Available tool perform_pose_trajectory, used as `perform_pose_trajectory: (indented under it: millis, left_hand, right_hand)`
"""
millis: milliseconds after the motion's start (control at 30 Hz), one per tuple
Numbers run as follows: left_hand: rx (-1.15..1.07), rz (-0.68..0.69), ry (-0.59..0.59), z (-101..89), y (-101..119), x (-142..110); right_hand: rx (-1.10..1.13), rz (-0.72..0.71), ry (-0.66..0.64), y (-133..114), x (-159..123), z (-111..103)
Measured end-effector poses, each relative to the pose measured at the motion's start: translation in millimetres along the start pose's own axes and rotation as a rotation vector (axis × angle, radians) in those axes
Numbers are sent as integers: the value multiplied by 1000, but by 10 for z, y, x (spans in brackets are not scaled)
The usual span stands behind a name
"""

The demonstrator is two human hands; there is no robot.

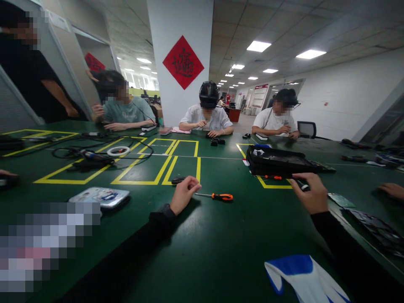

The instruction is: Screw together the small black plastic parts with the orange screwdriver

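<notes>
**Head view — both hands resting on the green bench, screwdriver between them**

Nearest, at 5 o'clock, a blue-and-white glove [304, 277] is lying on the table [221, 252]. The left hand [184, 194] is resting loosely curled, fingers together, gripping nothing that I can see. The orange-handled screwdriver [216, 196] is lying just beside it at its 3 o'clock, apart from the fingers, long axis running left–right, handle away from the left hand, tip toward it. The right hand [311, 193] is sitting well apart at the screwdriver's 3 o'clock, fingers curled at the near edge of the black device [277, 162]; whether it is pinching something there I cannot tell. So the left hand is the nearer one. At 9 o'clock a phone-like slab [99, 197] is lying flat. Farther off — three seated people are working across the table.
</notes>
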State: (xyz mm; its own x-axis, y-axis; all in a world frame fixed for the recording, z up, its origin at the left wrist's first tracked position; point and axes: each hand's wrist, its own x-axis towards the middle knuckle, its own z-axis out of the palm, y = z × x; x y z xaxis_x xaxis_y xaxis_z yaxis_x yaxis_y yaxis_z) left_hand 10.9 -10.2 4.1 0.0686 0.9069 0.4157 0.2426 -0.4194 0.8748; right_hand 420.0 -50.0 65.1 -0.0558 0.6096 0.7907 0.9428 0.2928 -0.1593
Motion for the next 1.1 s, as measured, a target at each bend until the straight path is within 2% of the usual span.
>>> perform_pose_trajectory:
  millis: [100, 167, 233, 300, 433, 533, 667, 800, 900, 1100]
  left_hand:
    - [-221, -54, -11, 224, 175, -108]
    - [-332, -87, -8, 360, 301, -210]
    - [-384, -77, 33, 458, 410, -319]
    - [-435, -71, 30, 512, 476, -405]
    - [-528, -178, 133, 526, 443, -455]
    - [-600, -244, 165, 520, 348, -426]
    - [-623, -302, 135, 527, 248, -390]
    - [-690, -401, 39, 507, 193, -350]
    - [-681, -372, -8, 473, 202, -311]
    - [-457, -209, 7, 440, 327, -287]
  right_hand:
    - [248, -200, -255, -931, 166, -33]
    - [366, -310, -335, -1456, 143, 31]
    - [428, -335, -362, -1837, 50, 158]
    - [453, -299, -347, -2058, -53, 322]
    - [477, -251, -312, -2149, -132, 609]
    - [506, -275, -314, -2130, -108, 704]
    - [513, -248, -315, -2158, -78, 751]
    - [557, -169, -333, -2170, -55, 819]
    - [638, -96, -332, -2157, -46, 857]
    - [837, 44, -292, -2156, -103, 900]
